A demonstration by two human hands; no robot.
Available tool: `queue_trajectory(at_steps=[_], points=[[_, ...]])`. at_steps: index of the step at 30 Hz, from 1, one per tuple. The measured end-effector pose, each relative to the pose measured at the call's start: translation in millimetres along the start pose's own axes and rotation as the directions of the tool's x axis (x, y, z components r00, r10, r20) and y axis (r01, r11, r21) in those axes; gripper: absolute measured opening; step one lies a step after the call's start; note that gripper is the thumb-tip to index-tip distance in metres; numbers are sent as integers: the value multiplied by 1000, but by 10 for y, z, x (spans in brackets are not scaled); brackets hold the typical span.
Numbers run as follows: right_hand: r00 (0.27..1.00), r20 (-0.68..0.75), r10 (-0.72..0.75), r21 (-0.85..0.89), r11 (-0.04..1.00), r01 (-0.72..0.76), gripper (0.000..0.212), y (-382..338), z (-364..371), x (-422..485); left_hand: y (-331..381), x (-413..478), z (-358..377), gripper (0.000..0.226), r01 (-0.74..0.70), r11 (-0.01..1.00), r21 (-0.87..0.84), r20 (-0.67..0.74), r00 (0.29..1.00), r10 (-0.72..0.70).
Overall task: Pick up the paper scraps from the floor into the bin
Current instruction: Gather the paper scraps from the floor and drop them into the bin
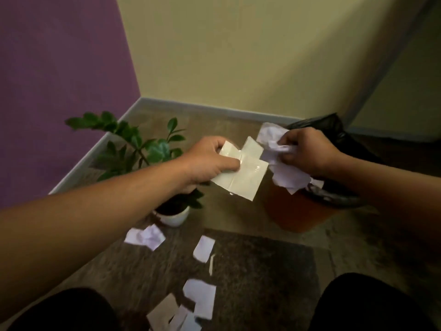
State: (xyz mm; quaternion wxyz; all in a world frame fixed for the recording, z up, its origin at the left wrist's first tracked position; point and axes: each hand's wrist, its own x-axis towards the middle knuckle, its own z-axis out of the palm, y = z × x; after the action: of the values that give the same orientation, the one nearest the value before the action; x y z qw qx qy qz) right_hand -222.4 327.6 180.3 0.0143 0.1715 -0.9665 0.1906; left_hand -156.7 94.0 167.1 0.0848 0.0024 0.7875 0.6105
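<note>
Paper here is light and limp, so it should crumple easily and take a pinch anywhere. The left hand (210,161) pinches a creased sheet (241,174) at its edge; the right hand (307,151) clutches a crumpled wad (282,169) above the bin (298,211). More scraps (201,297) lie on the floor (238,216).

Light: dim, warm, yellowish; brightest on the cream wall (238,56) at 12 o'clock.
Shadow: heavy at 5 and 7 o'clock; soft shade around the bin (298,211) at 4 o'clock.
Glare: faint sheen on the folded paper (241,173), centre.
Colour cast: crumpled paper (274,149) reads lilac.
Focus: soft throughout; paper scraps (202,297) at 6 o'clock smeared.
Distortion: wide-angle lean, skirting board (202,107) slanting, wall edges tilting at 1 and 11 o'clock.
</note>
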Motion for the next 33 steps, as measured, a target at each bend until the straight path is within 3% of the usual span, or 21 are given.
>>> queue_trajectory(at_steps=[3, 7, 10, 13, 16, 18, 20, 24, 28, 30, 33], points=[[975, -165, 149, 75, 988, -139, 19, 453, -356, 40, 241, 356, 378, 24, 57, 998, -26, 18, 998, -57], [845, -274, 458, 302, 876, -377, 26, 1004, -546, 22, 439, 847, 996, 32, 179, 977, -114, 5, 984, -180], [727, -236, 645, 486, 726, -486, 31, 1217, -573, -10, 535, 1104, 1373, 57, 246, 949, -196, -22, 967, -256], [698, -57, 714, 581, 592, -559, 30, 1293, -505, -36, 534, 1240, 1627, 51, 260, 945, -200, -26, 962, -271], [723, 92, 684, 627, 525, -576, 36, 1301, -443, -60, 468, 1226, 1682, 63, 250, 959, -134, 40, 968, -247], [742, 113, 660, 614, 540, -575, 43, 1317, -407, -66, 417, 1167, 1623, 76, 208, 978, -13, 50, 977, -207], [758, 95, 646, 592, 575, -564, 34, 1292, -373, -49, 382, 1088, 1515, 81, 134, 990, 47, 57, 989, -136], [853, 66, 518, 559, 689, -461, 11, 999, -333, -15, 252, 768, 1201, 65, -158, 975, 159, 103, 984, 143], [954, 228, 196, 505, 814, -288, 8, 499, -75, -100, -249, 201, 815, 39, -367, 872, 324, 106, 930, 352], [943, 327, 66, 393, 898, -199, 11, 222, 215, -130, -656, -64, 647, 24, -340, 855, 391, 87, 939, 333], [868, 493, -59, 213, 975, -55, 15, -157, 783, -126, -1343, -395, 456, 20, -186, 846, 499, 47, 981, 188]])
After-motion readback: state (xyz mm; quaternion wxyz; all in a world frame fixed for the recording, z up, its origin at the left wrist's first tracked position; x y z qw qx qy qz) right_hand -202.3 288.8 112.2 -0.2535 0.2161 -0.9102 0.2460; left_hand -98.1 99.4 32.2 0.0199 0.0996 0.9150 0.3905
